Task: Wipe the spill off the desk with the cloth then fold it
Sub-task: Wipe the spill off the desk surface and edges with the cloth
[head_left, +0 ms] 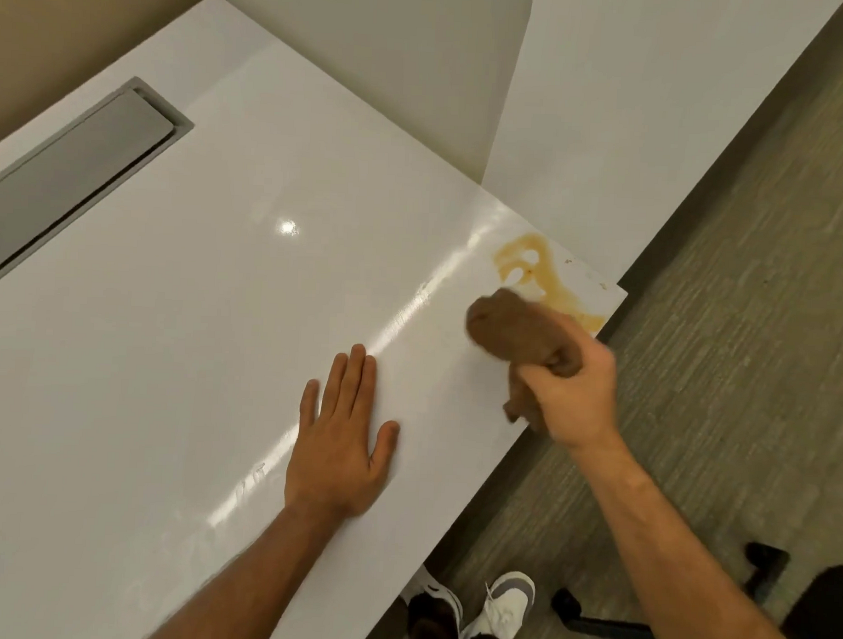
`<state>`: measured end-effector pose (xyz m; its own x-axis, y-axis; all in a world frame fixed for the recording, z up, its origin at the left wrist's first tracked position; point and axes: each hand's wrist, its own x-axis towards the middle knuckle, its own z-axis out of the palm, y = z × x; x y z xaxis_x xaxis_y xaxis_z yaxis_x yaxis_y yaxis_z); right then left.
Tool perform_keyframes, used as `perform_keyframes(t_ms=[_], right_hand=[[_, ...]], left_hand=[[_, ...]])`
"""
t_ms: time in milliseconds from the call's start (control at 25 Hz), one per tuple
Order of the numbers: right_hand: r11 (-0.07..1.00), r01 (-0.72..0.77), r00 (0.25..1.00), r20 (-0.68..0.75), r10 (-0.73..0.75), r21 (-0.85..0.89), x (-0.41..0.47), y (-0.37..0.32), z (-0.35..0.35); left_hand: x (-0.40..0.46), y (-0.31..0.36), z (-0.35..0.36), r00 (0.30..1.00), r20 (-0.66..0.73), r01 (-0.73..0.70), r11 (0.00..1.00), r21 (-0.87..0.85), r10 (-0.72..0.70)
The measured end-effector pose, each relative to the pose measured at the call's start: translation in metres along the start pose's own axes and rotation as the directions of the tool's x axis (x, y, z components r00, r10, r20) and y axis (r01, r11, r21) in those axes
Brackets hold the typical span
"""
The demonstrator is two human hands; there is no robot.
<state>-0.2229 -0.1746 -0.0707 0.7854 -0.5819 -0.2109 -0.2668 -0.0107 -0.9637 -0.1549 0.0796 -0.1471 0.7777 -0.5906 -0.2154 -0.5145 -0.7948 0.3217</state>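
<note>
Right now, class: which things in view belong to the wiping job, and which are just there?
Job: cloth, spill, desk, right hand, left hand.
Just there: desk's grey hatch, chair base, shoes.

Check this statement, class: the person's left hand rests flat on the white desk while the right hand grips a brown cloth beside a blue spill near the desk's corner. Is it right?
One detail is wrong: the spill is orange-brown, not blue, as the head view shows. The left hand does rest flat on the white desk, and the right hand grips the brown cloth beside the spill near the corner.
</note>
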Motion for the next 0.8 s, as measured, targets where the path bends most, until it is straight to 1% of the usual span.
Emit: perform_keyframes(t_ms=[80,160,240,280,320,400,440,520,600,680,800], right_hand=[[0.999,0.044,0.987,-0.158,-0.039,0.030,0.013,-0.005,-0.025],[1.000,0.028,0.964,-0.265,-0.027,-0.001,0.033,0.002,-0.051],[0.992,-0.040,0.947,-0.320,-0.002,-0.123,0.057,0.016,-0.071],[0.974,-0.058,0.953,-0.304,-0.011,-0.219,0.067,0.020,-0.074],[0.946,-0.056,0.969,-0.246,-0.026,-0.320,0.074,0.024,-0.074],[0.853,0.016,0.988,-0.124,-0.094,-0.521,0.079,0.032,-0.067],[0.801,0.062,0.985,-0.093,-0.146,-0.595,0.078,0.035,-0.062],[0.747,0.098,0.977,-0.079,-0.198,-0.658,0.076,0.041,-0.060],[0.724,0.088,0.976,-0.085,-0.199,-0.684,0.070,0.047,-0.058],[0.677,0.109,0.975,-0.055,-0.215,-0.728,0.055,0.056,-0.051],[0.641,0.129,0.983,0.014,-0.181,-0.757,0.020,0.063,-0.031]], left_hand=[[0.000,-0.002,-0.001,1.000,-0.005,0.003,1.000,0.008,-0.003],[0.000,-0.002,-0.001,1.000,-0.003,0.004,1.000,0.006,-0.004],[0.000,-0.002,-0.001,1.000,-0.006,0.006,1.000,-0.001,-0.006],[0.000,-0.001,-0.001,1.000,-0.010,0.007,1.000,-0.004,-0.007],[0.000,0.000,-0.001,1.000,-0.014,0.008,1.000,-0.005,-0.008],[0.001,0.001,-0.001,1.000,-0.013,0.008,1.000,0.009,-0.008],[0.001,0.001,-0.001,1.000,-0.014,0.008,1.000,0.017,-0.008],[0.000,0.001,-0.001,1.000,-0.021,0.015,1.000,0.021,-0.014],[-0.001,0.002,-0.001,1.000,-0.023,0.016,1.000,0.020,-0.016],[0.000,0.002,0.000,0.999,-0.034,0.016,1.000,0.019,-0.015],[0.000,0.001,0.001,0.999,-0.039,0.013,1.000,0.025,-0.012]])
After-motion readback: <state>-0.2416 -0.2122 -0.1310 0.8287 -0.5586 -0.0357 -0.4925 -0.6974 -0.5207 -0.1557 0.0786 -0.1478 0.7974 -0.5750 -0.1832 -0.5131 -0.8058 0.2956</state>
